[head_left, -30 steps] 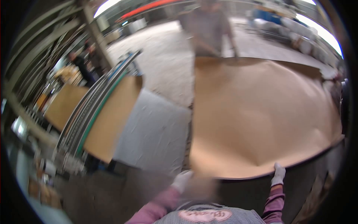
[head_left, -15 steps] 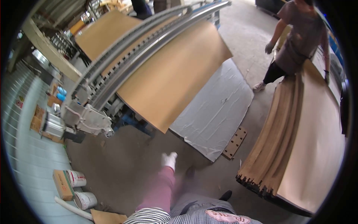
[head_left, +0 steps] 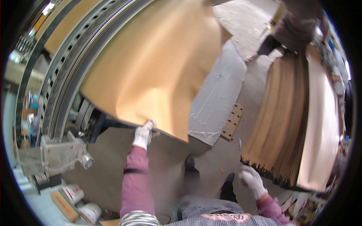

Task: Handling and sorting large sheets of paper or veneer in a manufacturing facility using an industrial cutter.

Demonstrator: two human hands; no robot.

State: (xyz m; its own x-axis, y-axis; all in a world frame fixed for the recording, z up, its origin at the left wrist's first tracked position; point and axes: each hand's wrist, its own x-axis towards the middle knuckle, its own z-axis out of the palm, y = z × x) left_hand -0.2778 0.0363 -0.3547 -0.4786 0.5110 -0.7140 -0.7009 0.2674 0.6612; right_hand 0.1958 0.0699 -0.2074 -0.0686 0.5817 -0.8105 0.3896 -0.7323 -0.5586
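A large tan sheet [head_left: 151,64], apparently cardboard or thin board, comes out from under the machine's long rail, its surface bent and rippled. My left hand [head_left: 143,135], in a white glove, grips the sheet's near edge, with the fingers on top. My right hand [head_left: 252,181], also gloved in white, is loosely open near the front corner of a stack of brown sheets [head_left: 277,116]. It holds nothing that I can see, though blur softens the fingers. A grey wrapped stack [head_left: 218,90] lies low beside and partly under the tan sheet.
A co-worker [head_left: 296,28] stands at the far right behind the brown stack. The machine's metal rail [head_left: 81,52] and end bracket [head_left: 62,152] are at my left. Buckets [head_left: 90,213] and a carton [head_left: 64,205] sit lower left. A board with holes [head_left: 232,122] lies on the floor.
My left hand has moved forward and left and taken hold of the tan sheet's edge, which now ripples. My right hand has come into view. The view has turned and come closer to the machine.
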